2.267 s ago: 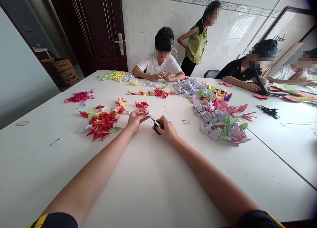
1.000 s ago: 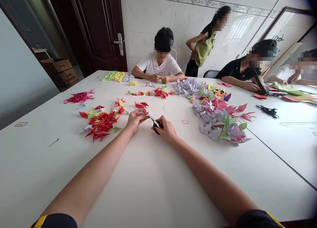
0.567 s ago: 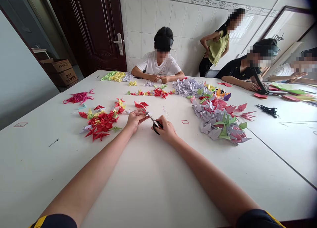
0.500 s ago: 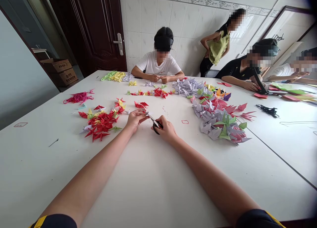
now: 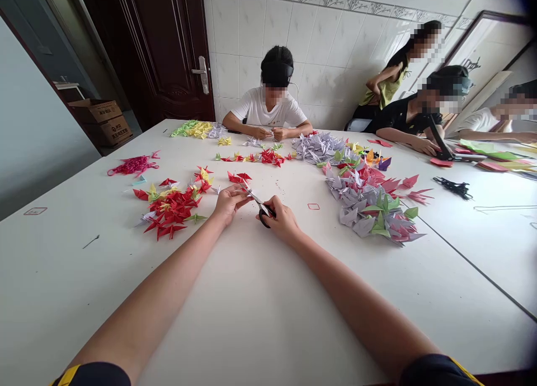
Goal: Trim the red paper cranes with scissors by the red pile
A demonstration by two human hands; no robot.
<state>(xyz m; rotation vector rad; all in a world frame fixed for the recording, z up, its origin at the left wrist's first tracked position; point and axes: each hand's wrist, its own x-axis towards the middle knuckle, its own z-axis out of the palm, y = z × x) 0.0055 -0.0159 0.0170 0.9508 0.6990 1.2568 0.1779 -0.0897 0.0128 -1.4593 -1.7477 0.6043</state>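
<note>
My right hand grips the black-handled scissors, whose blades point forward and left to the fingertips of my left hand. My left hand is pinched close to the blade tips; what lies between its fingers is too small to make out. Just beyond these fingertips is a red folded-paper crane. To the left lies a loose pile of mostly red paper cranes, mixed with yellow, white and green ones.
A large heap of lilac, pink and green paper cranes covers the table's right-middle. Pink cord lies at the left, black cords at the right. A co-worker in a white shirt sits opposite; other people are at the right.
My hands and the scissors stay almost in place. In the background, the standing person in the yellow-green top has moved to the right.
</note>
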